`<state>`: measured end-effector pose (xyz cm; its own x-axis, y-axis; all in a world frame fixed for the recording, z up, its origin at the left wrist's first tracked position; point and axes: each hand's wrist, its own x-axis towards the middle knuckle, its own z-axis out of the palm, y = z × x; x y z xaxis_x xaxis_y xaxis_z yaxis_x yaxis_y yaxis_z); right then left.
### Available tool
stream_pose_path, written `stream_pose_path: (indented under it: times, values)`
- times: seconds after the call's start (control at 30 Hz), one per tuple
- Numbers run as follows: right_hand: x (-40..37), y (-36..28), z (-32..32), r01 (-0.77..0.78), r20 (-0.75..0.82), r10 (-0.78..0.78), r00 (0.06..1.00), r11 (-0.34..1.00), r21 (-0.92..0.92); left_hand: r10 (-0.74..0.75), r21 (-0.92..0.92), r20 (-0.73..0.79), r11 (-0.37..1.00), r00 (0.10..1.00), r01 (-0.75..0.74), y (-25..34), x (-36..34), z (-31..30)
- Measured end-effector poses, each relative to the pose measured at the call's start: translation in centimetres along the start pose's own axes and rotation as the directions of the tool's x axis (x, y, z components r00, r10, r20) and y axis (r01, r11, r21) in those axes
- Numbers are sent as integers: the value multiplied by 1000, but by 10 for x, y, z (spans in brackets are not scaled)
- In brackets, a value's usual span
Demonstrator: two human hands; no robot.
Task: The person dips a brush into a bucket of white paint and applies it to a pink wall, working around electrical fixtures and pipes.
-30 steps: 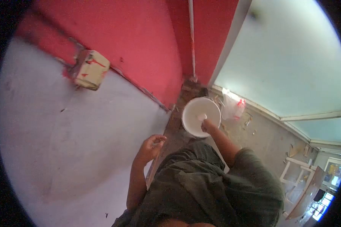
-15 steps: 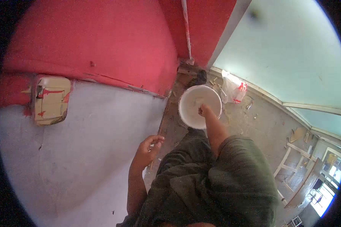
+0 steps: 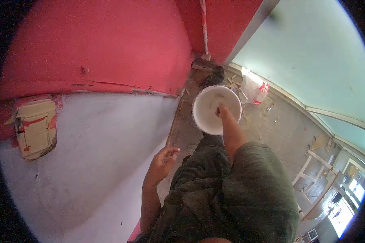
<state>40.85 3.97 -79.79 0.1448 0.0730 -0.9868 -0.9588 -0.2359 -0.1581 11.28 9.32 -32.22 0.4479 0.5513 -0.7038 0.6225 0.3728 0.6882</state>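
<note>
A white bucket (image 3: 197,115) stands on the floor in front of me, its inside pale and whitish. My right hand (image 3: 222,110) reaches down inside it, with the fingers closed; whatever they grip is too small and blurred to name. To the left, my left hand (image 3: 163,164) hovers beside the wall, fingers loosely bent and apart from the thumb, with nothing visible in it. The wall (image 3: 97,133) near that hand is red above and pale grey-white below.
Behind the bucket lie a dark object (image 3: 215,76) and a white plastic bag with red print (image 3: 253,87). Small debris is scattered over the floor (image 3: 267,133). A cardboard-covered box (image 3: 37,128) sits on the left wall. Wooden frames (image 3: 312,174) stand at right.
The view has turned a little, so the cardboard-covered box sits lower and further left. My right hand stays in the bucket, shifted slightly. The left hand has barely moved.
</note>
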Motion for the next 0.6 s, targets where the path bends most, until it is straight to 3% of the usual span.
stream_pose_path:
  times: [0.13,0.23,0.33,0.37,0.4,0.47,0.5,0.57,0.6]
  values:
    - [20,2,-2,-48,-11,49,999,997,62,-26,-1,22,1000,999,27,5,1,1]
    - [97,31,-4,-120,-44,139,989,948,293,-28,-12,22,1000,999,28,-4,6,1]
    - [117,37,-8,-156,-82,159,984,987,44,-52,-31,23,998,998,53,-7,6,2]
    - [121,39,-10,-99,-92,77,993,961,-259,-65,-38,26,997,998,66,-7,6,2]
    - [131,43,-11,-37,-76,-4,997,843,-537,-73,-32,26,997,997,74,-6,6,3]
    - [156,54,-8,80,31,-134,991,383,-920,-89,-18,22,996,996,89,-4,6,4]
    - [169,61,-5,125,110,-168,980,84,-989,-71,-8,19,997,997,71,-4,6,4]
    - [204,72,-11,324,323,-189,927,-23,-946,-37,10,14,999,999,37,-7,6,5]
    - [165,61,-4,360,373,-196,907,-102,-927,-34,17,14,999,999,34,-7,5,5]
